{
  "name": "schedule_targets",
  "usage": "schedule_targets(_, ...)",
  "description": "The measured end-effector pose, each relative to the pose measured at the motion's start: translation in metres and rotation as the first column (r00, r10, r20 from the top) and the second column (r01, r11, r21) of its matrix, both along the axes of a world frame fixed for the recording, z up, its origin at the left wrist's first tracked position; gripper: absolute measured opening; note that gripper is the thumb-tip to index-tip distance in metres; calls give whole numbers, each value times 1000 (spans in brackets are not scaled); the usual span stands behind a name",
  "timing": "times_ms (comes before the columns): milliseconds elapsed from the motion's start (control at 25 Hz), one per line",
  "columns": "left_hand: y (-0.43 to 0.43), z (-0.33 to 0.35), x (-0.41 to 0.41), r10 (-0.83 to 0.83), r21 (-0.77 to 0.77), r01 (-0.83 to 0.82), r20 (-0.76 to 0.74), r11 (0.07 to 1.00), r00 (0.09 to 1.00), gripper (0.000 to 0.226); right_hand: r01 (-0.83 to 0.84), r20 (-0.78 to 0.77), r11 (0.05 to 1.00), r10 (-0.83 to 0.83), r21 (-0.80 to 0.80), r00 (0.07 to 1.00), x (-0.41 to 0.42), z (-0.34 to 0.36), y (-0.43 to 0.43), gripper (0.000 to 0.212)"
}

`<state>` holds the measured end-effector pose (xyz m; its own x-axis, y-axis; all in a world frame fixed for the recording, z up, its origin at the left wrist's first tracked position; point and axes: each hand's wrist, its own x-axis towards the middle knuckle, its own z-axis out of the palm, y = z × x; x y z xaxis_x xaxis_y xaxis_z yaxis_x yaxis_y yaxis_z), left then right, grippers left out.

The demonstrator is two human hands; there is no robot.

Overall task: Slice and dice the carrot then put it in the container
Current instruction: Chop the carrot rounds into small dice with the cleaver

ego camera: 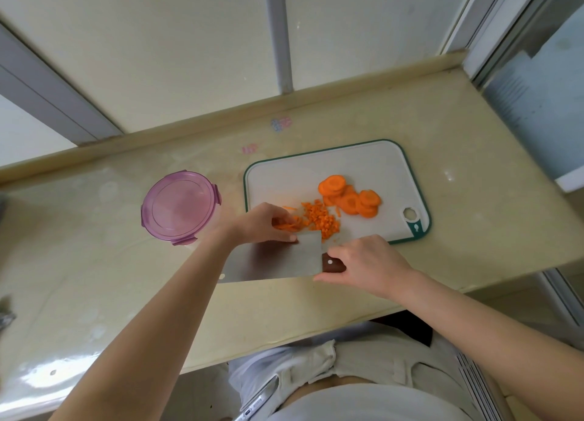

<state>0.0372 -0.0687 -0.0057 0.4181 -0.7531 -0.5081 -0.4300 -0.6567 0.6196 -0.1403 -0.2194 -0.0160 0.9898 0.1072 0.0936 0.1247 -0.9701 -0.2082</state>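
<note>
- The left forearm [158, 325] is seen nearest, stretched over the table [442, 136].
- Carrot strips [286, 226] are pinned to the cutting board [300, 174] by the curled left hand [265, 223].
- The cleaver [275, 259] handle is clamped in the right hand [363, 262]; the blade is laid against the left fingers.
- Diced carrot [320, 219] is piled just beside the strips; carrot rounds [350, 197] lie beyond, uncut.
- The container [180, 205] is noted beside the board, lid on.
- Dicing is judged midway. Cross-cuts with tucked fingertips are called for.

I count two hands: left hand [268, 223], right hand [366, 265]. One knife [284, 259], one cutting board [347, 167], one lidded container [180, 204]. Carrot: one heap of dice [320, 219], one bunch of strips [286, 225], one overlapping cluster of round slices [350, 196], number not countable. Two stickers [281, 124].
</note>
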Motion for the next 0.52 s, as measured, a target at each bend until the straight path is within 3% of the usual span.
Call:
schedule_targets(120, 3, -8, 5, 56, -59, -53, 52, 997, 997, 16, 4, -107, 1000, -2, 18, 994, -1, 8, 1, 52)
schedule_targets(280, 2, -2, 7, 289, -243, -270, 48, 932, 956, 14, 137, -260, 989, -120, 48, 958, -5, 12, -4, 51)
schedule_targets(400, -1, 14, 3, 506, -520, -412, 46, 749, 861, 16, 307, -337, 941, -246, 143, 909, -7, 10, -1, 48)
schedule_targets(520, 1, 28, -11, 673, -716, -402, 127, 570, 728, 16, 534, -469, 754, -340, 382, 815, -5, 10, 0, 49)
